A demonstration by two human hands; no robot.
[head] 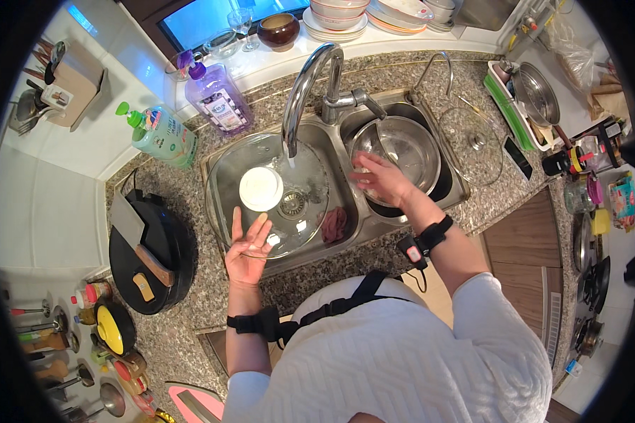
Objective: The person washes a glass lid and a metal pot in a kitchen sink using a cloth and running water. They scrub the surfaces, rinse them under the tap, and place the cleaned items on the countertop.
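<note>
A large clear glass lid (307, 232) with a round white knob (262, 189) at its middle lies over the left sink basin (344, 185). My left hand (248, 251) grips its near rim. Above the lid hangs the spout of a chrome faucet (296, 106), with what looks like water splashing on the glass below. My right hand (381, 178), slightly blurred, hovers over a stainless steel pot (420, 153) in the right basin. Its fingers are apart, and nothing shows in them. A pinkish cloth (334, 224) sits in the left basin, beside the lid's edge.
A purple pump bottle (219, 100) and a green one (161, 135) stand behind the sink's left side. Left lies a cleaver (137, 227) on a black appliance (129, 264). To the right are another glass lid (476, 141), a phone (517, 158) and a green-and-white rack (502, 108).
</note>
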